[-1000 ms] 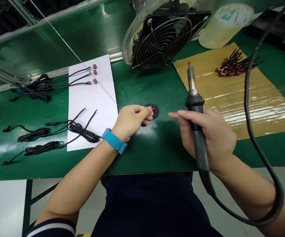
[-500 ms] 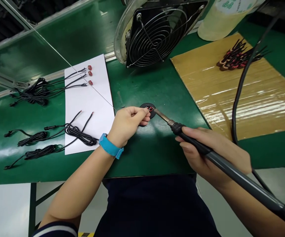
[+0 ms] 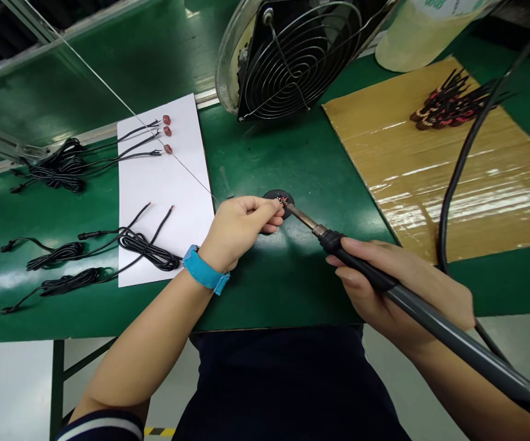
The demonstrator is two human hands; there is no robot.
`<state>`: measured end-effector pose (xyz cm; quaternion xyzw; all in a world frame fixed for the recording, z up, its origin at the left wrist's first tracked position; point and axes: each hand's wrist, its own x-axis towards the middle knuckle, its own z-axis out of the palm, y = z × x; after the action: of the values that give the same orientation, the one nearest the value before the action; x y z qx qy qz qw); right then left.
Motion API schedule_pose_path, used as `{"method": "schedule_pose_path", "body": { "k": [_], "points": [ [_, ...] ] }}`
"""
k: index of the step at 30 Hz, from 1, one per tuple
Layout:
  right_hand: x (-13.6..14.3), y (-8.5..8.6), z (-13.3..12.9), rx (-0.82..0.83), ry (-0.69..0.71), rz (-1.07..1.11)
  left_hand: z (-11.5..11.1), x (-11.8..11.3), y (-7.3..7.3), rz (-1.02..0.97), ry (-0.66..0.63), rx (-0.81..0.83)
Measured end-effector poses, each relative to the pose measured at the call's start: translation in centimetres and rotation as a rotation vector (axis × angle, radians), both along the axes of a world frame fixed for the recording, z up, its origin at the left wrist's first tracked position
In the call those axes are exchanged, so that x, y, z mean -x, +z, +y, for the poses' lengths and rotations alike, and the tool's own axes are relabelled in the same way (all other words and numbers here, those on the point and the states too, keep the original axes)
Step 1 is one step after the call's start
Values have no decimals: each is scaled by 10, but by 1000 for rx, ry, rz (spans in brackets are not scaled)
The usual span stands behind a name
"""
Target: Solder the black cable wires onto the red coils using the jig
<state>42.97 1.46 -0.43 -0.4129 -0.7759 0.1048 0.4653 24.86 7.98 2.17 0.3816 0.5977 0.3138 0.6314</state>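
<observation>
My left hand (image 3: 242, 228), with a blue wristband (image 3: 205, 272), is closed in a pinch over a round black disc (image 3: 273, 194). A thin solder wire (image 3: 191, 174) runs down from the upper left into this hand. On the disc lies a small part with red and black bits (image 3: 284, 200), partly hidden by my fingertips. My right hand (image 3: 416, 288) is wrapped round the dark handle of a soldering iron (image 3: 453, 340). The iron's metal tip reaches the small part, close to my left fingertips; exact contact is too small to make out.
Black cables (image 3: 150, 250) and several small red-brown parts (image 3: 167, 149) lie on and beside a white sheet (image 3: 155, 184) at left. A fan with a wire guard (image 3: 299, 67) stands behind. At right, a brown board (image 3: 430, 159) bears bundled wired parts (image 3: 448, 104), near a bottle (image 3: 416, 37).
Both hands keep nearly the same pose, the iron tip still at the small part. The view has shifted slightly.
</observation>
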Motion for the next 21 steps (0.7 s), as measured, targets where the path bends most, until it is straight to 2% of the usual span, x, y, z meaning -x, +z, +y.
{"method": "schedule_pose_path", "body": {
  "k": [4,21],
  "points": [
    [0,1,-1,33,3,36,-1,0,0,-2,4,-3],
    [-4,-2,2,-37,16,24,-1,0,-2,19,-6,-13]
  ]
}}
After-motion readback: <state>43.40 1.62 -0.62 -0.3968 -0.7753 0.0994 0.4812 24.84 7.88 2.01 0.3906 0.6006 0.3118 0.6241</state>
